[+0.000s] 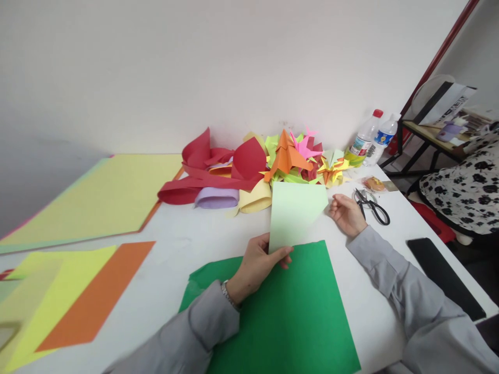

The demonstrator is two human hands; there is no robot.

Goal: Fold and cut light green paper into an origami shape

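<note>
My left hand pinches the bottom edge of a pale green paper and holds it upright above a large dark green sheet lying flat on the white table. My right hand rests on the table to the right of the pale paper, fingers loosely curled, with nothing visible in it. Black scissors lie just right of that hand.
A pile of folded coloured paper shapes and curled red, purple and cream strips sits at the wall. Large yellow sheets and an orange sheet lie left. Two water bottles, a black phone, and a floral-covered seat are right.
</note>
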